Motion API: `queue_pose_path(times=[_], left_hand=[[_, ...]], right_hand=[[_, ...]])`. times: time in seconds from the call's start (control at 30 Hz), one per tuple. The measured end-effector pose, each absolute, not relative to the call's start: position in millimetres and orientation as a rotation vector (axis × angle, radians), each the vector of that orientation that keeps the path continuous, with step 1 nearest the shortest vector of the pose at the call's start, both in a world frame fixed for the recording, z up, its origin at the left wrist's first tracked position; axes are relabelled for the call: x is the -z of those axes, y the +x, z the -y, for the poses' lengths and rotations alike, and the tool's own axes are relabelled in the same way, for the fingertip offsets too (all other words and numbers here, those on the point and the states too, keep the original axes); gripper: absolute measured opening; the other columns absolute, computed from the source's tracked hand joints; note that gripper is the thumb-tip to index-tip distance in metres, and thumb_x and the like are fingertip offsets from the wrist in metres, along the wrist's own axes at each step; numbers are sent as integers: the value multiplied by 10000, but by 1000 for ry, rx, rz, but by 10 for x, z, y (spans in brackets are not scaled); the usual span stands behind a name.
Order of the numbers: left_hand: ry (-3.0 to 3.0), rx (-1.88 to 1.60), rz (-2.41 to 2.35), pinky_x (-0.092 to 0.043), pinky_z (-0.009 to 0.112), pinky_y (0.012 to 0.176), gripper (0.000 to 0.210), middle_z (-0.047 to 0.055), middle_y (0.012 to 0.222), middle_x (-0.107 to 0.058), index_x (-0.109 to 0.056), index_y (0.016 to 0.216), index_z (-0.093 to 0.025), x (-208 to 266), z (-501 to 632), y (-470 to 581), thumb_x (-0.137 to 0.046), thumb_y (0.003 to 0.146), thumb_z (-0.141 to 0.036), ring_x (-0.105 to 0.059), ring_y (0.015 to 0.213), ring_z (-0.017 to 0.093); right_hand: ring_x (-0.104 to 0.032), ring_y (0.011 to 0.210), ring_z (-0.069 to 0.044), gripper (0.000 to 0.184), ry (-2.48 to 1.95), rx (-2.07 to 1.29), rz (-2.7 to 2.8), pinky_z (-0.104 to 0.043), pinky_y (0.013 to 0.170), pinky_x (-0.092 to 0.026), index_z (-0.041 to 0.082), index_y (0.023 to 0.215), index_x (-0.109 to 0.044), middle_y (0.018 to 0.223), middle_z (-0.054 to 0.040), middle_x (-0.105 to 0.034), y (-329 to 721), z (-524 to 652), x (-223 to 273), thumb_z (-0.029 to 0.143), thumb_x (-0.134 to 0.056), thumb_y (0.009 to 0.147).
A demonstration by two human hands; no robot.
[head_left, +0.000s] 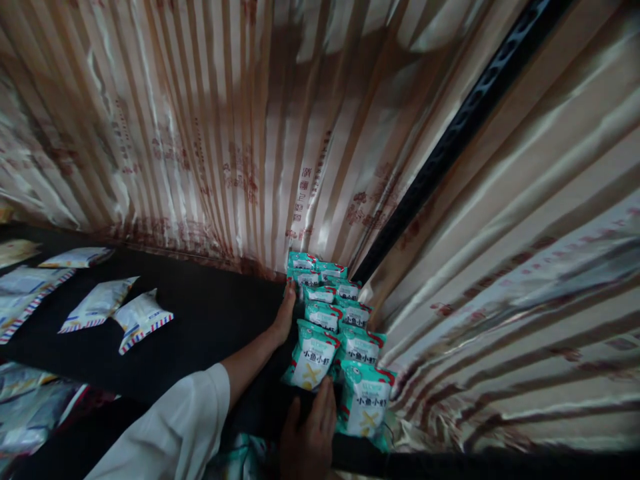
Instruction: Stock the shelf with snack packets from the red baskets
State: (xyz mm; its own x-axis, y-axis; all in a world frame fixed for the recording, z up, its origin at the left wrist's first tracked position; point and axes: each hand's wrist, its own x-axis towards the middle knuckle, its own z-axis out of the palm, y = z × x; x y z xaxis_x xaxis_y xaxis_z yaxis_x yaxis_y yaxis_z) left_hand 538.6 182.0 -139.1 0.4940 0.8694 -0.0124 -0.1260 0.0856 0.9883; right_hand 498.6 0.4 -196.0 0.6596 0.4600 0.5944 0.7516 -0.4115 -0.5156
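Note:
Two rows of green snack bags stand upright at the right end of a black shelf [200,293]. My left hand [285,313] reaches along the left side of these rows, fingers stretched out beside the bags toward the back. Its fingertips are close to a rear bag [306,277]; whether they touch it I cannot tell. Low in front, my right hand [313,427] has its fingers extended and its thumb apart. The fingertips are at the lower edge of the front-left bag [313,357]. Beside them stands the front-right bag [367,403].
White snack bags with striped edges [145,317] lie at the left of the shelf. Several more packets [35,407] sit lower left. Behind hangs pleated printed sheeting [200,133]; a dark slotted post [440,167] rises beside the green bags.

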Motion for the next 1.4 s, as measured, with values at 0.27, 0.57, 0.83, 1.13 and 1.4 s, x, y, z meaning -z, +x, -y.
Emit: queue_pose_path(times=[0.27,0.57,0.83,1.13,1.4], left_hand=[[1144,-866,-623,-275,365,1110,580,-2,1409,-395,-402,1346,-229,1265,-1913,5403,-265,893,-565,-310,1330,190],[1048,-820,-531,-207,384,1135,535,-43,1427,-350,-337,1375,-274,1276,-1855,5409,-317,900,-517,-248,1354,190],[1039,-805,-592,-61,344,1155,589,-27,1493,-186,-294,1399,-206,1284,-1555,4930,-192,914,-524,-105,1390,167],[1397,-747,-729,-276,418,1089,532,79,1421,-376,-516,1248,-197,1470,-627,4043,-324,876,-525,-345,1303,237],[1705,-661,-947,-468,298,841,244,58,963,-637,-619,958,-189,1584,-17,3142,-427,808,-198,-588,929,172]], right_hand=[[-398,1206,-358,627,-2066,487,881,-533,880,-392,104,1432,-172,1325,-223,-424,4998,-60,1965,413,-303,903],[-358,1241,-362,656,-2088,425,845,-540,917,-363,71,1431,-151,1367,-234,-374,4993,-47,1977,412,-321,896],[-325,1273,-334,628,-2116,440,923,-504,943,-377,47,1423,-139,1367,-253,-353,4968,10,1863,331,-340,901],[-246,1323,-316,567,-2003,426,1063,-534,978,-333,94,1411,-183,1421,-229,-273,4939,142,1757,285,-333,899],[-511,1113,-210,380,-1920,19,1176,-389,926,-425,132,1222,-469,1166,-151,-570,4407,573,1796,264,-318,899]])
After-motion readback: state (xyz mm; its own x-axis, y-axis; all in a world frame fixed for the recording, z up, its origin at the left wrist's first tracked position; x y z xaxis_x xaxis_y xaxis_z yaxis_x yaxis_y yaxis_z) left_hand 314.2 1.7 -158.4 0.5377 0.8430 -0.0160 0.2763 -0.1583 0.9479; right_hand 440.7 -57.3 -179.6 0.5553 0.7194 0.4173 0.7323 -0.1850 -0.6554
